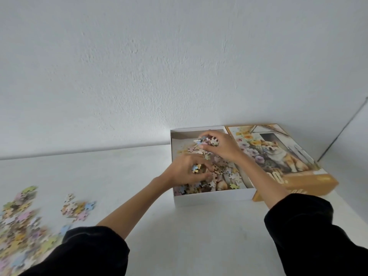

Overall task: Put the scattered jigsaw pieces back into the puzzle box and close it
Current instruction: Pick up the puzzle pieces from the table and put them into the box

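Hands (185, 170) over box (213, 198) (lid (282, 154) beside)

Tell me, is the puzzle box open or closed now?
Open. The box shows loose pieces inside, and its lid lies beside it on the right.

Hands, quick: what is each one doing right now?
Left hand: closed on a clump of jigsaw pieces, over the open box.
Right hand: closed on another clump, over the box.

Matt cardboard box (213, 199), glossy printed lid (278, 154), rough wall (139, 66).
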`<move>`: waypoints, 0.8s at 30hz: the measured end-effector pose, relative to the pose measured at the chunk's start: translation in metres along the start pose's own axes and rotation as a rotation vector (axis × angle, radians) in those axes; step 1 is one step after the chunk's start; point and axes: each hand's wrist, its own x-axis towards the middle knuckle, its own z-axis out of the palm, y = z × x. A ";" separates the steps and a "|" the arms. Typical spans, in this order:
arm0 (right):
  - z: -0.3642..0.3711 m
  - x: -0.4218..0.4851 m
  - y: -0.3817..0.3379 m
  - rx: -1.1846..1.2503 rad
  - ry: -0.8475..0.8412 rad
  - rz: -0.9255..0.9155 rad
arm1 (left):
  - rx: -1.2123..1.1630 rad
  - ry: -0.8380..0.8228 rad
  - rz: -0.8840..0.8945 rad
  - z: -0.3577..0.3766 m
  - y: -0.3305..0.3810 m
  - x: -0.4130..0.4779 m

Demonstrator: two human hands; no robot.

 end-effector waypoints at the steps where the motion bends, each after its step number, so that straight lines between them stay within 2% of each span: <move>1: 0.002 0.000 0.005 -0.001 -0.039 0.024 | 0.042 -0.025 0.003 0.001 -0.001 0.001; 4: 0.006 -0.002 0.012 0.043 -0.085 0.057 | 0.087 -0.067 0.009 0.003 -0.003 0.002; 8: 0.004 -0.005 0.008 0.097 -0.033 0.049 | 0.084 -0.104 0.036 0.000 0.000 0.003; 14: 0.003 -0.008 -0.004 0.111 0.052 0.033 | 0.016 -0.060 0.050 -0.004 0.000 -0.004; 24: 0.020 -0.015 -0.056 0.157 0.056 -0.048 | -0.036 -0.014 0.052 -0.046 0.009 -0.056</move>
